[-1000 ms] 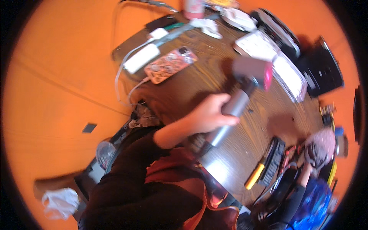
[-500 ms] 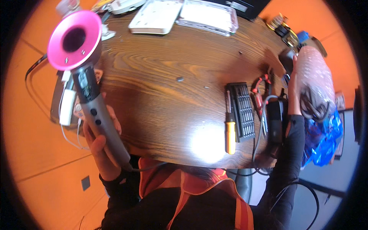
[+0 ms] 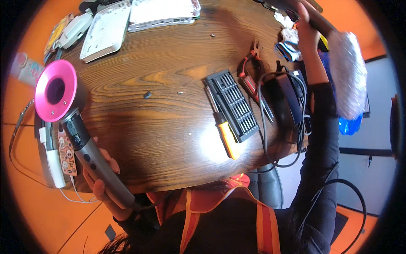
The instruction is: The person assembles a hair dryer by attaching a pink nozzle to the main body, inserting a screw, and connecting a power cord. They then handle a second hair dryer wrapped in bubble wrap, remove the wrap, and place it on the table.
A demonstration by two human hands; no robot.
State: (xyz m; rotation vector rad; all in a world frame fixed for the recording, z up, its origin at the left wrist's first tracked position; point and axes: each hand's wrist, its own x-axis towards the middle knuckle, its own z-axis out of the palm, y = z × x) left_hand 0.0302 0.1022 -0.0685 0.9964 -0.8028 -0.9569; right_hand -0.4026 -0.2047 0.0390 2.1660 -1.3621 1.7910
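My left hand (image 3: 100, 188) is wrapped round the grey handle of a hair dryer (image 3: 98, 164). Its pink ring-shaped head (image 3: 44, 91) points up at the left, and a cord leaves the handle's lower end. At the far right, my right hand (image 3: 309, 36) is closed around a dark rod-like part (image 3: 319, 20). This part runs down to a bundle in clear bubble wrap (image 3: 349, 74); what the wrap covers cannot be made out. Some of the right fingers are hidden behind the dark part.
On the wooden table (image 3: 169, 139) lie a bit case (image 3: 234, 106), a yellow-handled screwdriver (image 3: 227, 137), red pliers (image 3: 252, 63), tweezers (image 3: 267, 111) and a black adapter (image 3: 285, 97) with looped cable. White casings (image 3: 105, 31) stand at the back; a white power bank (image 3: 54, 167) is at left.
My right hand has moved farther away, and the wrapped bundle has turned, showing a dark part instead of its bunched cable. The view has swung right; the left hand keeps hold of the hair dryer.
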